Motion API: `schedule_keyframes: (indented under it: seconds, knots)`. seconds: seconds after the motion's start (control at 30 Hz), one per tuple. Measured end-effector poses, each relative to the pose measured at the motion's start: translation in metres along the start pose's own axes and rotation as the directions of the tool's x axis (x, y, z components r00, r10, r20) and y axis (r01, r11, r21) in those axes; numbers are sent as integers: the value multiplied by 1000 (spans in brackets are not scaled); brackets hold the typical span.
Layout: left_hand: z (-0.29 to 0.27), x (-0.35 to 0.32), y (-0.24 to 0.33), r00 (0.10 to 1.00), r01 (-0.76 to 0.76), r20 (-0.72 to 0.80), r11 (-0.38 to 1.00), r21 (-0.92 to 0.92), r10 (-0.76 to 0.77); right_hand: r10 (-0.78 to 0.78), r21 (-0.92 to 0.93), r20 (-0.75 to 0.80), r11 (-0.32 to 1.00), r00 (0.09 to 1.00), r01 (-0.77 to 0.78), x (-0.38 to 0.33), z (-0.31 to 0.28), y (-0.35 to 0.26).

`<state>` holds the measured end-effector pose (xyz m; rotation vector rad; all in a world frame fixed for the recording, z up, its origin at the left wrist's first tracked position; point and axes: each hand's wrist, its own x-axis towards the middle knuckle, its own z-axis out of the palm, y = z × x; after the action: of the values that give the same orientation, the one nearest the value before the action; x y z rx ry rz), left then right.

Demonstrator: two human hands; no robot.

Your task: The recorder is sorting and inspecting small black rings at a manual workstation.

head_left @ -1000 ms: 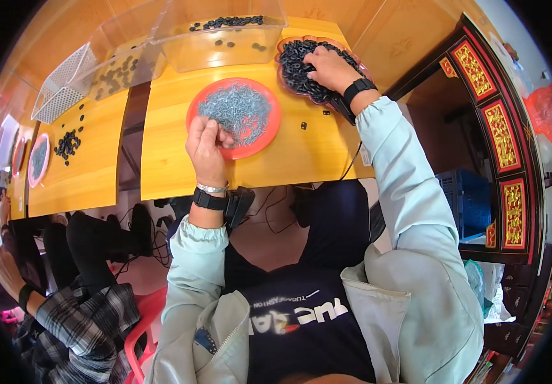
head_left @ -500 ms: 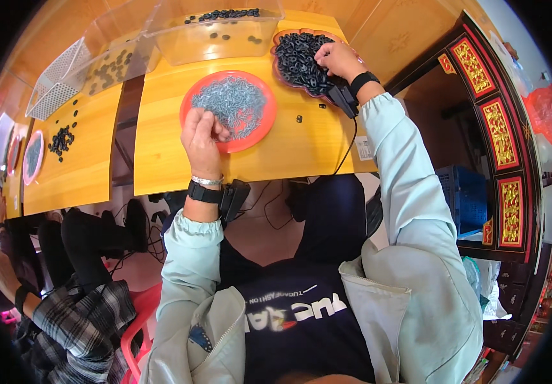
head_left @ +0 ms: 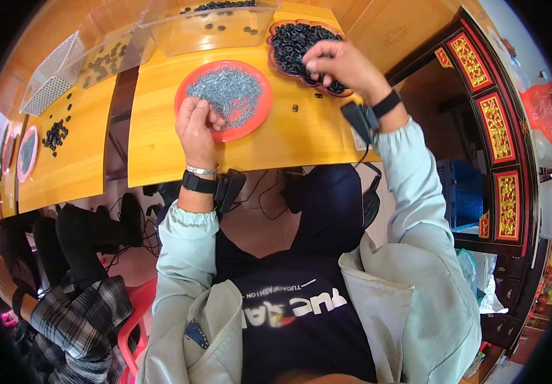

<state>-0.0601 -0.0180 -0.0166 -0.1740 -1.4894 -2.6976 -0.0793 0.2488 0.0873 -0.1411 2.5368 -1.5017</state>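
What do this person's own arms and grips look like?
The left grip and right grip are bare hands, no gloves. Pale mint jacket sleeves end in gathered cuffs. The left wrist wears a silvery bracelet and a black strap with a boxy device; the right wears a matching strap and device, with a dark cable.

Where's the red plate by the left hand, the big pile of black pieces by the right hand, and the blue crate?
Red plate point(head_left: 253, 127): head view, on its bare lower-right rim.
Pile of black pieces point(head_left: 296, 45): head view, mid-pile.
Blue crate point(head_left: 460, 192): head view, on its visible side.
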Motion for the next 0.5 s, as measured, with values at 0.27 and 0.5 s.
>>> schedule_keyframes:
  seconds: [0.27, 0.5]
  knots:
    - [6, -2, -6, 999, 27, 18, 999, -23, -27, 121, -32, -51, 992, 991, -123, -23, 68, 72]
    - [3, -2, -9, 999, 40, 12, 998, 58, -41, -138, -294, -193, 953, 971, 77, -26, 70, 72]
